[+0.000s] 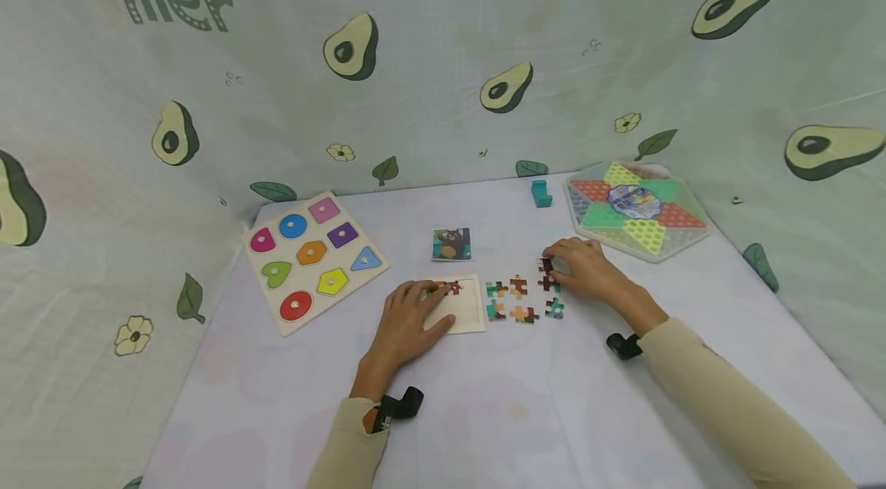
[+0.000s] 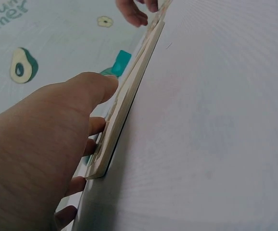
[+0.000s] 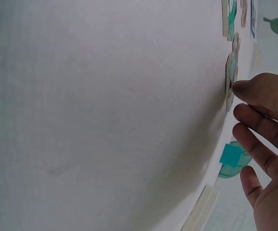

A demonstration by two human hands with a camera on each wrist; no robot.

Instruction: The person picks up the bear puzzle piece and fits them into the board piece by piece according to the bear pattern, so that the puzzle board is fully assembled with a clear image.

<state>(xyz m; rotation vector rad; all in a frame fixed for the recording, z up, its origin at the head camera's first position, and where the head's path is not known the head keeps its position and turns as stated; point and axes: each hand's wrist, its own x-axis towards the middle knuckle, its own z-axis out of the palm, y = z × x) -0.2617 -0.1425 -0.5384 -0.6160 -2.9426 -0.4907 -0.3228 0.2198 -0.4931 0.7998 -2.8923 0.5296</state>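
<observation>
My left hand [image 1: 404, 324] rests over the left side of a shallow wooden puzzle tray [image 1: 473, 324], fingers spread, thumb on its near side. A small jigsaw piece [image 1: 454, 287] lies in the tray by the fingertips. In the left wrist view the tray's edge [image 2: 124, 110] runs along the thumb and fingers. My right hand [image 1: 588, 267] reaches to the far right of the loose pieces, thumb and fingertips apart around a dark jigsaw piece [image 1: 547, 264]. From the right wrist view, the thumb [image 3: 254, 89] is right at the stacked-looking pieces [image 3: 230, 79], other fingers loosely extended.
Several loose jigsaw pieces [image 1: 517, 286] lie right of the tray. Behind it is a bear picture card [image 1: 451, 244]. A shape board [image 1: 332, 282] lies at left, a hexagonal game board [image 1: 651, 231] at back right, and a teal block [image 1: 541, 194] near the back edge.
</observation>
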